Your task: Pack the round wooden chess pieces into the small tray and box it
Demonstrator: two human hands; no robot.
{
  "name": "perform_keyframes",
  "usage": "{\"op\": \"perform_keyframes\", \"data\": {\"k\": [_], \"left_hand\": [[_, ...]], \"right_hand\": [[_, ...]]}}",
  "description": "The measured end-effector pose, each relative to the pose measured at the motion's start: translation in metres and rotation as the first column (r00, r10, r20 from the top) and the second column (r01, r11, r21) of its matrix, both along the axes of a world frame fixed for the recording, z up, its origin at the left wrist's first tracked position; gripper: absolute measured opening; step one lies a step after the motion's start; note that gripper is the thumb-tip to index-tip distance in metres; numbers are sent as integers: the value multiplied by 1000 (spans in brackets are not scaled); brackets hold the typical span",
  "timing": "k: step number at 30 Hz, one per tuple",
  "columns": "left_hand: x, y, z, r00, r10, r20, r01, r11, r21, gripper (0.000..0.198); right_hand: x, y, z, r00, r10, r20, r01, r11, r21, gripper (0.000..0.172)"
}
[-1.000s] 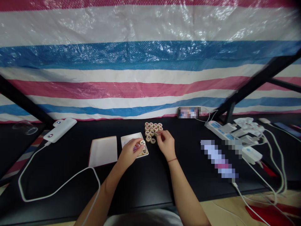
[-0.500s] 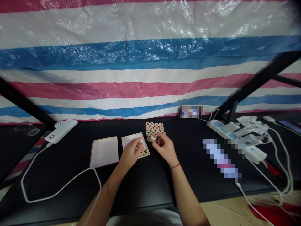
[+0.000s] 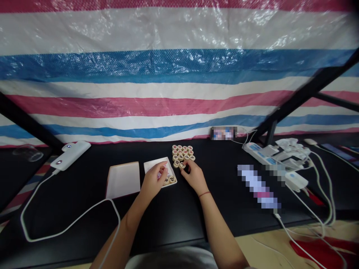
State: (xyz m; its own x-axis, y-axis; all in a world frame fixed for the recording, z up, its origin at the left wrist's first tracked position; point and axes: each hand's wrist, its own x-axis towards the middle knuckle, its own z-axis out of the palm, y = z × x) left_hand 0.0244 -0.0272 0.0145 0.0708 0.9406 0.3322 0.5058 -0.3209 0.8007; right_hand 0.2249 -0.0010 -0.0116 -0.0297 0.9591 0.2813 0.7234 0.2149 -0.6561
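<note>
From the head camera, a black table [image 3: 168, 224] stretches before a striped plastic sheet [image 3: 151, 108], and both of the person's hands work near its middle. The right hand [image 3: 193, 175] has its thumb and forefinger pinching the edge of a round piece [image 3: 182, 164] in the nearest row, its other fingers curled in towards the palm. That piece sits at the near side of a block of round pieces [image 3: 182, 152], just beside another bearing a dark character (the two back rows carry red characters, the nearer pieces dark ones). A thin cord [image 3: 205, 193] circles the right wrist.

The left hand [image 3: 153, 181] hangs over a white box [image 3: 153, 163], its fingers bent and the thumb near them; whether anything lies between the fingertips I cannot tell. Two pieces [image 3: 169, 180] with dark characters show in the box, at its near right corner. To the left of the box, and apart from it, lies a shallow tray [image 3: 123, 179] with a pale inside.

Farther left, a white power bank [image 3: 73, 154] trails a white cable [image 3: 67, 228], with a clear cup [image 3: 29, 153] beyond. On the right are a blurred-out device [image 3: 258, 186], a power strip [image 3: 256, 150] crowded with white plugs [image 3: 290, 151], and, towards the sheet, a second blurred object [image 3: 223, 133].
</note>
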Motion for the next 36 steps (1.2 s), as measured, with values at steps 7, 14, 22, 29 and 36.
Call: {"op": "perform_keyframes", "data": {"k": [7, 14, 22, 29, 36], "left_hand": [[-2, 1, -1, 1000, 9, -9, -9, 1000, 7, 26], [-1, 1, -1, 1000, 5, -20, -5, 1000, -4, 26], [-2, 1, -1, 998, -20, -51, 21, 1000, 8, 24], [-8, -1, 14, 915, -175, -363, 186, 983, -6, 16], [-21, 0, 3, 862, -228, -453, 231, 972, -49, 23]], "right_hand": [[-1, 3, -5, 995, -95, 32, 95, 995, 7, 19], [-2, 4, -6, 998, -70, 8, 69, 997, 46, 21], [-3, 5, -8, 995, -97, -6, 97, 995, 33, 20], [-8, -4, 7, 988, -11, -153, 31, 991, 128, 18], [-23, -14, 20, 915, 373, -156, -390, 916, -97, 31]]}}
